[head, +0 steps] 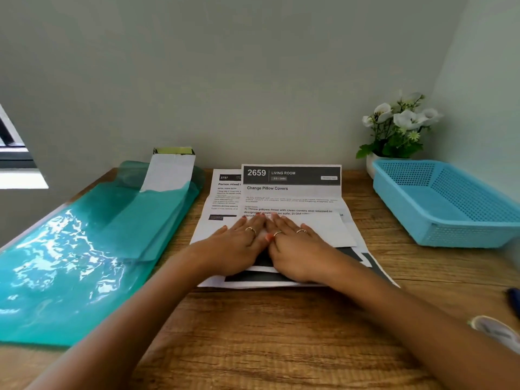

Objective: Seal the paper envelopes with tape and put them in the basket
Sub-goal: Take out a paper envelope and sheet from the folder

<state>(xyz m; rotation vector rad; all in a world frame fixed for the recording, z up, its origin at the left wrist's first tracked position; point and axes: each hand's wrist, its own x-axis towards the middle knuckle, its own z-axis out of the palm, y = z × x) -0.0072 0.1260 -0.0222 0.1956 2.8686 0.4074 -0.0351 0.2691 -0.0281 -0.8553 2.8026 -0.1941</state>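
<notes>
Printed paper sheets (291, 192) lie stacked at the middle of the wooden table (267, 333). The top sheet reads "2659 Living Room, Change Pillow Covers", and its near part is folded up over the text as a plain white flap (329, 230). My left hand (239, 243) and my right hand (295, 249) lie flat side by side on that fold with straight fingers, pressing it down. A light blue plastic basket (450, 204) stands at the right with nothing visible inside. No tape is clearly visible.
Shiny teal plastic sheets (84, 249) cover the left of the table, with a white box (171, 170) leaning against the wall behind them. A white pot of white flowers (394, 130) stands in the back right corner. A dark blue object (513, 299) and a pale object (498, 330) sit at the right edge.
</notes>
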